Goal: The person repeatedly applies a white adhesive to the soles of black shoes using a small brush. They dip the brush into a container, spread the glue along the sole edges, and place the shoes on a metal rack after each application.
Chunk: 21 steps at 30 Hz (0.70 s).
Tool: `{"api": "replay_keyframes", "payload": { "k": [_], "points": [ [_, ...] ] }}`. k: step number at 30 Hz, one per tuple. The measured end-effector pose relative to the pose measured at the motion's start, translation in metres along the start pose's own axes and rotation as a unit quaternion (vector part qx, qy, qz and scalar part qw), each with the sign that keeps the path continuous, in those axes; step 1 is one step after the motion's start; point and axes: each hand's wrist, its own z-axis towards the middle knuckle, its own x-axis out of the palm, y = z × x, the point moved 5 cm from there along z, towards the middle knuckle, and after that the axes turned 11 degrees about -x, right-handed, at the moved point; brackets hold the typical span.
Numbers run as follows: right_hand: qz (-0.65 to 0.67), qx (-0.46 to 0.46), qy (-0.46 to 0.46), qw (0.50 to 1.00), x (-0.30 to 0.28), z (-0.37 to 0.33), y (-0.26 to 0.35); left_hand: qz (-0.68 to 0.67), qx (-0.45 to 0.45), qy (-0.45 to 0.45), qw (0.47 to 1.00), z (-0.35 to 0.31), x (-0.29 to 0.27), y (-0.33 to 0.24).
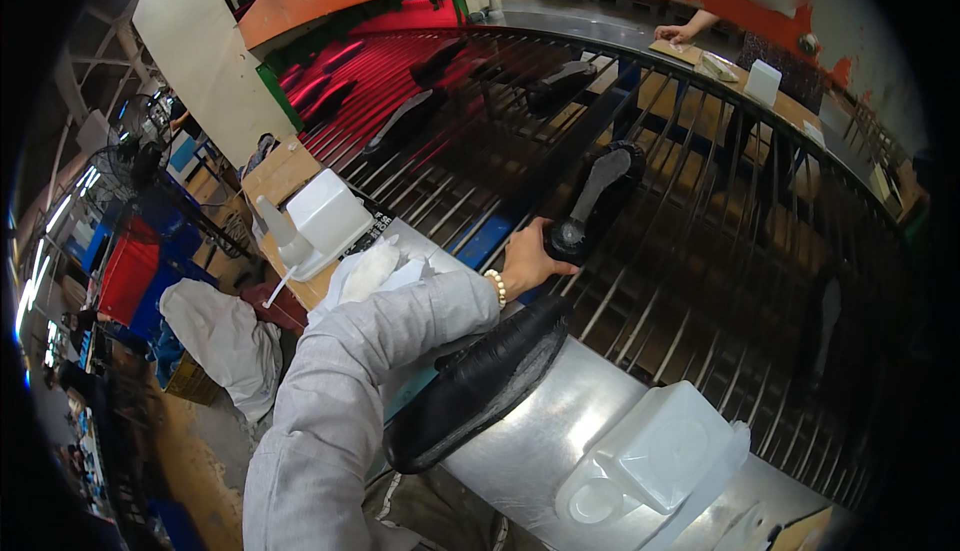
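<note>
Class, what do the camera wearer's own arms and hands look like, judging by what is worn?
The left hand wears no glove; a bracelet of pale round beads circles its wrist. A long, light grey, creased fabric sleeve runs down to near the bracelet. The right hand is not in view.

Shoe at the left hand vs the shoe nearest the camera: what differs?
Pose: the shoe at the left hand turns its bottom up; the nearest shoe is tipped, showing mostly its side.
Place: the former is over the barred rack; the nearest shoe is over the metal ledge.
Contact: the left hand touches the former; no hand shows on the nearest shoe.
Shared: both black with gray areas.
</note>
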Motion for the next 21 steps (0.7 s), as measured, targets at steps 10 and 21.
{"api": "replay_keyframes", "payload": {
  "k": [10, 21],
  "points": [
    [0.047, 0.008, -0.023, 0.999, 0.002, 0.000, -0.003, -0.027, 0.041, -0.030, 0.998, -0.002, -0.006, -0.019],
    [0.091, 0.142, -0.005, 0.986, 0.003, -0.009, 0.014, -0.018, 0.038, -0.005, 0.999, 0.016, -0.001, -0.012]
  ]
}}
